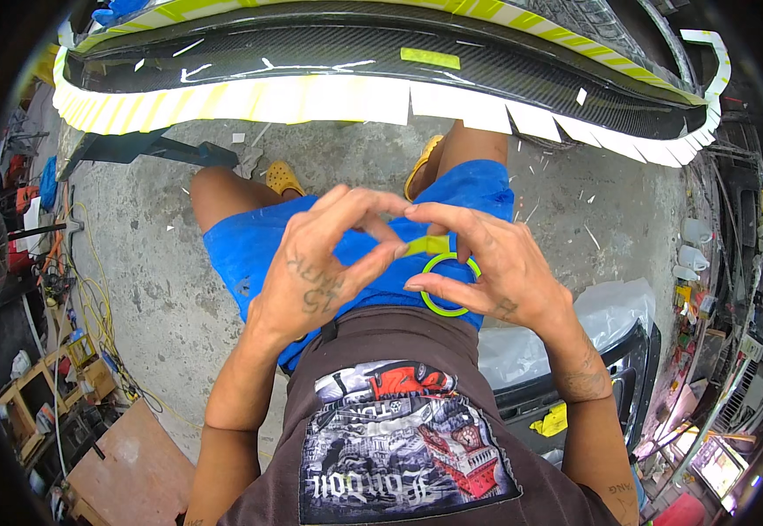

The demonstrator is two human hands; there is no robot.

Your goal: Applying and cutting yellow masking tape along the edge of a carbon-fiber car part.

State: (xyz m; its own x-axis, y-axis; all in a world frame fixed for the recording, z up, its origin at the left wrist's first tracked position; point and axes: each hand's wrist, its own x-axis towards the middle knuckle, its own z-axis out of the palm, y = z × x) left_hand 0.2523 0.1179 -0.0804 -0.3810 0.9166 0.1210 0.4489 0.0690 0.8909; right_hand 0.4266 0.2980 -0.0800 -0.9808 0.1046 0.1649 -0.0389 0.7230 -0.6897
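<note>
My left hand [335, 250] pinches the end of a short strip of yellow-green masking tape [429, 245] between thumb and forefinger. My right hand [500, 263] is curved beside the strip's other end, its fingertips near my left fingertips; its thumb stands apart, and whether its fingers hold the tape is unclear. Under the right hand, a thin yellow-green tape roll [425, 289] rests against my blue shorts. Beyond my knees lies a long black carbon-fibre panel [329, 49], its near edge lined with overlapping white paper pieces [329, 98]. A loose yellow-green tape piece [430, 58] lies on the panel.
A dark trestle leg [184, 152] stands under the panel at left. Paper scraps lie on the concrete floor [177, 283]. Yellow cable [92, 283] and a wooden board [131, 467] are at left. Beside me at right are plastic sheeting [592, 315], a black vehicle panel [526, 401] and plastic bottles [694, 258].
</note>
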